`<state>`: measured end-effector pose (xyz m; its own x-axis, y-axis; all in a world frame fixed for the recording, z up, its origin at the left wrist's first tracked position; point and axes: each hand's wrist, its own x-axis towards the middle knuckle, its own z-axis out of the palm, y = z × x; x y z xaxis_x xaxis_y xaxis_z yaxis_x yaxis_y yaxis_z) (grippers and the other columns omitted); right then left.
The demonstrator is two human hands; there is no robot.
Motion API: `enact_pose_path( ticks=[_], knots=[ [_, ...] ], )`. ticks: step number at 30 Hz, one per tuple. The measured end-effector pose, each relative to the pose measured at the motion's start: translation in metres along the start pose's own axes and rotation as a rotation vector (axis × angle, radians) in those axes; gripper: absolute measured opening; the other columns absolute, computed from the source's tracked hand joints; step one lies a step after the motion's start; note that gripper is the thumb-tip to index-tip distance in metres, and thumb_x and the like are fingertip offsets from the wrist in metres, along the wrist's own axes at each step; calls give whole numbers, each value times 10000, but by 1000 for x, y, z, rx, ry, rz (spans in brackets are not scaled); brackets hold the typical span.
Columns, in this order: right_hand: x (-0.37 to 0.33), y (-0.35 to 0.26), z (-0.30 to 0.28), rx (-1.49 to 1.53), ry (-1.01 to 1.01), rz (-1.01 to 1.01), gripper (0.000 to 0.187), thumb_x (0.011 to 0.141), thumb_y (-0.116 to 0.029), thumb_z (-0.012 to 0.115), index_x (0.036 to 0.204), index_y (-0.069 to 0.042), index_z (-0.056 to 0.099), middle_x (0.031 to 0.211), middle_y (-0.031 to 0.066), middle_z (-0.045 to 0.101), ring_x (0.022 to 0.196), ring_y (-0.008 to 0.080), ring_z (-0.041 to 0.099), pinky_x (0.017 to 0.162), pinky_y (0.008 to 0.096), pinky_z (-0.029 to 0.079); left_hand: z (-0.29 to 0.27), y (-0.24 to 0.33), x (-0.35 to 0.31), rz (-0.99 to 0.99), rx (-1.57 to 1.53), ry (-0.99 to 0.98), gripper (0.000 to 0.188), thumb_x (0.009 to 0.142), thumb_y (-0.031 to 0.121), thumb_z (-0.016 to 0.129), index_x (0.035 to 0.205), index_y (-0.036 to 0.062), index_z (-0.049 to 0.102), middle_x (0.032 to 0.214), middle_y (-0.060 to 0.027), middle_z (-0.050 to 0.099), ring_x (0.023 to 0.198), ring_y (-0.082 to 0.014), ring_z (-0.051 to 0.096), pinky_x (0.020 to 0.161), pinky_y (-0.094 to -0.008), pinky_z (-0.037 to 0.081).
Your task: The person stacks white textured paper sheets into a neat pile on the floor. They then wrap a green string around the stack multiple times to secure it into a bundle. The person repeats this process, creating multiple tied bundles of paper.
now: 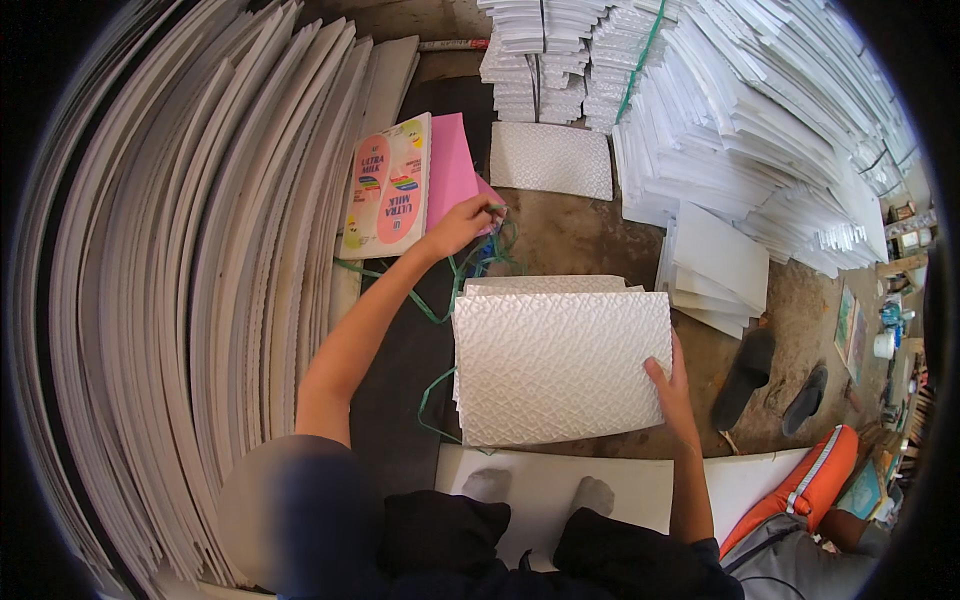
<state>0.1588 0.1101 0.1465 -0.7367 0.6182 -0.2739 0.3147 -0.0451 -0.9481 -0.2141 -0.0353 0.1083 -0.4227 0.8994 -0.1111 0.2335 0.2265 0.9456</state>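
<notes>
A stack of white sheets with a crinkled, embossed surface (565,365) stands in front of my knees. My right hand (672,390) grips its right edge, the thumb on the front face and the fingers behind. Beyond the stack, to the left, my left hand (470,225) is closed in a pinch on thin green plastic string (508,240). Loops of that string hang below the fingers, and more trails at the stack's left side. Close by the left hand are a pink sheet (452,170) and a printed carton sheet (390,190) with pink ovals.
Tall rows of upright boards (200,250) line the left side. White sheet piles (720,110) rise at the back right, with a textured sheet (552,160) and a smaller pile (715,265) before them. Dark slippers (745,378) lie right. An orange bundle (800,480) sits lower right.
</notes>
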Motion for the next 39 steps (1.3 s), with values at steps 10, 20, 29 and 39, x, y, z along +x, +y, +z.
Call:
enact_pose_path(
  ticks=[10, 20, 29, 39],
  knots=[
    [-2, -6, 4, 44, 15, -6, 601, 825, -143, 550, 1320, 4, 242, 1277, 130, 376, 1161, 193, 364, 980, 299, 262, -30, -14, -18, 456, 1264, -187, 265, 704, 329, 607, 804, 84, 605, 728, -86, 547, 760, -271, 558, 679, -357, 417],
    [-3, -2, -1, 31, -13, 6, 649, 838, -251, 552, 1326, 15, 219, 1304, 126, 341, 1182, 195, 334, 990, 301, 241, -35, -22, 0, -555, -127, 596, 373, 849, 309, 412, 720, 5, 585, 686, -144, 570, 666, -246, 548, 629, -352, 421],
    [-2, -8, 3, 32, 26, 20, 607, 827, -151, 553, 1318, 16, 238, 1284, 129, 371, 1160, 191, 367, 980, 295, 264, -86, 19, -25, -17, 369, -145, 290, 857, 203, 389, 756, -6, 564, 817, -117, 540, 857, -225, 498, 846, -309, 355],
    [-2, -7, 0, 18, 24, 37, 601, 823, -143, 551, 1318, 11, 247, 1283, 127, 372, 1166, 191, 365, 985, 295, 257, -63, 62, -37, -213, 144, -36, 144, 813, 197, 499, 764, 62, 487, 656, 14, 458, 518, -75, 407, 556, -211, 364]
  ],
)
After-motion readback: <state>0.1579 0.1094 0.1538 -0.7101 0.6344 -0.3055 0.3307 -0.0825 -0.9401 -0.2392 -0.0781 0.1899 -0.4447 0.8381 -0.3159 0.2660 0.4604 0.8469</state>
